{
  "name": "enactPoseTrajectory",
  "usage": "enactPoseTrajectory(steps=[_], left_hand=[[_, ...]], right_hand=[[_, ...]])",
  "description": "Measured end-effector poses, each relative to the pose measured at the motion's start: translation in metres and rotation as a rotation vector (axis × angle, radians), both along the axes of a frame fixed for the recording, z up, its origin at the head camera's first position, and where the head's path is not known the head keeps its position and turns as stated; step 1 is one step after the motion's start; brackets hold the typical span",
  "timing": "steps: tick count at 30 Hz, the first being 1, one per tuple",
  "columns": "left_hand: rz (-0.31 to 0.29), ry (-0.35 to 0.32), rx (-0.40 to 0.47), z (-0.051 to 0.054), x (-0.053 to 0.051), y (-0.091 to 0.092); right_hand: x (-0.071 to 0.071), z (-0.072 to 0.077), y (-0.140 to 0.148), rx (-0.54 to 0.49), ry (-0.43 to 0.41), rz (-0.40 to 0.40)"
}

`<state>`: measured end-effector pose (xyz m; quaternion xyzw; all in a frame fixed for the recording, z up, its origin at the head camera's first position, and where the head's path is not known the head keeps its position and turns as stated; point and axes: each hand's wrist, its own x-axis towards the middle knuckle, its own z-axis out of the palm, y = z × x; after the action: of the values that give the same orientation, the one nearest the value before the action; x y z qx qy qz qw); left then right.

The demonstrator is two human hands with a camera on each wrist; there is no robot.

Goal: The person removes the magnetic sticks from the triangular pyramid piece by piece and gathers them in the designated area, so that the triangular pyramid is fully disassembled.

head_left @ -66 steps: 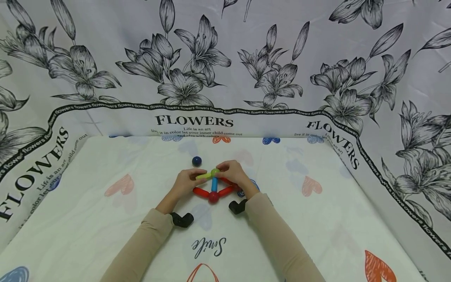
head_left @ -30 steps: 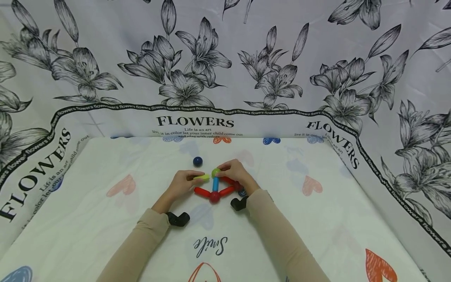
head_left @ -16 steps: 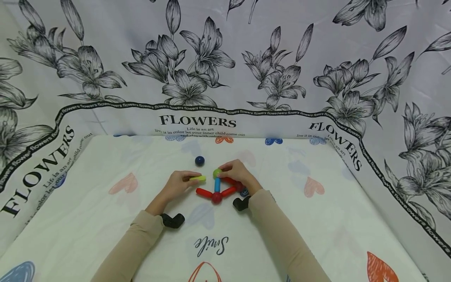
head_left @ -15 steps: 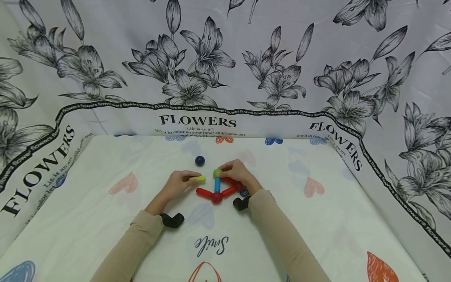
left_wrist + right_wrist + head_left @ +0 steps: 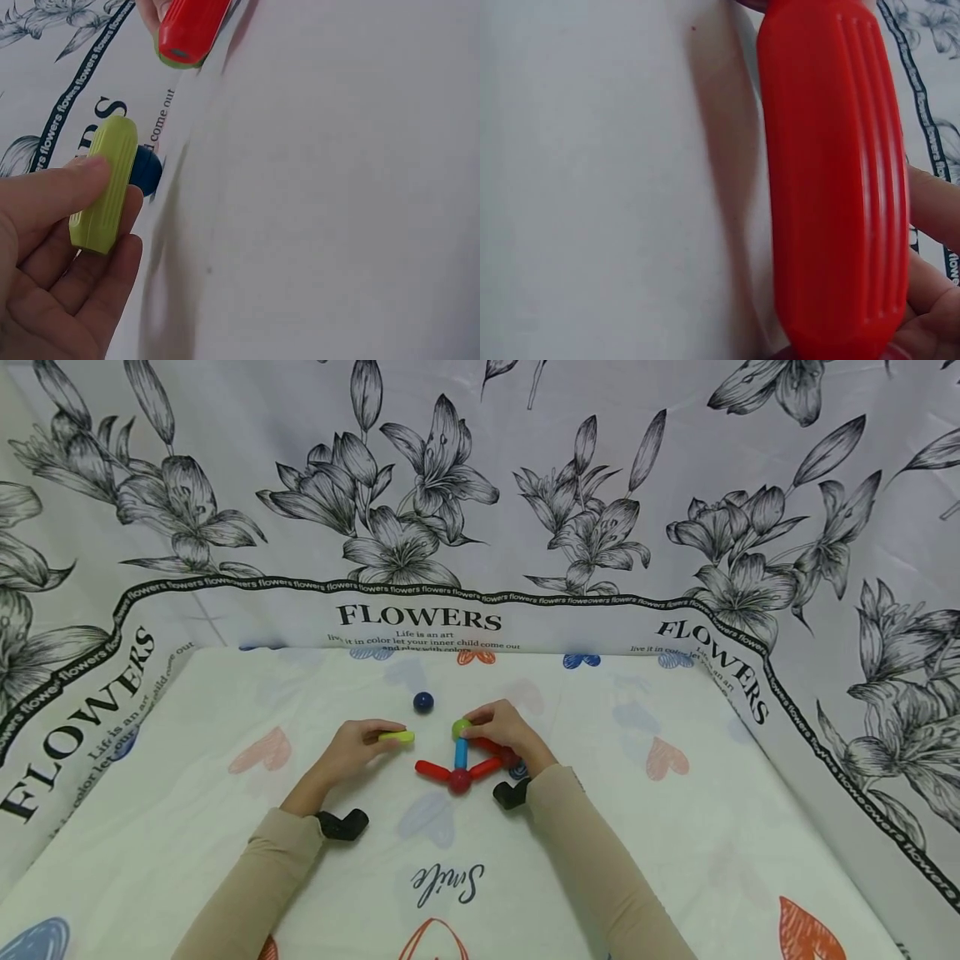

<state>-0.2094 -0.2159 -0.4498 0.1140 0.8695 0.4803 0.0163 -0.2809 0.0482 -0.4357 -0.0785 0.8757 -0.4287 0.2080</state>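
Note:
My left hand [image 5: 354, 750] pinches a lime-green magnetic rod [image 5: 107, 184] between thumb and fingers, apart from the joined pieces. At the green ball [image 5: 461, 728], my right hand [image 5: 512, 737] grips with thumb and fingertips. A blue rod [image 5: 461, 755] runs from that ball to a red ball [image 5: 460, 782]. Two red rods branch from the red ball; the left red rod [image 5: 432, 770] has a free end. Another red rod and a second red ball [image 5: 510, 757] lie partly hidden under my right hand. Close in the right wrist view is a red rod [image 5: 832, 180].
A dark blue ball [image 5: 423, 702] lies alone behind the joined pieces. The white tablecloth [image 5: 337, 893] has printed hearts and lettering. Behind the table hangs a flower-printed curtain [image 5: 450, 552]. A black wrist mount [image 5: 343, 825] sits at my left cuff, another black mount [image 5: 512, 793] at my right.
My left hand has drawn the lime-green rod leftward, away from the green ball it was beside. My right hand stays on the green ball, and the joined pieces keep their place.

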Motion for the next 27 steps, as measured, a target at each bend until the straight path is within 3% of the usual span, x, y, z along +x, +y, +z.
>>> enactPoseTrajectory(steps=[12,27], left_hand=[[0.026,0.019,-0.028,0.001,-0.002,-0.029],[0.088,0.042,-0.150,-0.001,-0.006,-0.055]], right_hand=[[0.001,0.001,0.000,0.009,0.000,0.002],[0.003,0.002,0.000,0.003,-0.005,-0.005]])
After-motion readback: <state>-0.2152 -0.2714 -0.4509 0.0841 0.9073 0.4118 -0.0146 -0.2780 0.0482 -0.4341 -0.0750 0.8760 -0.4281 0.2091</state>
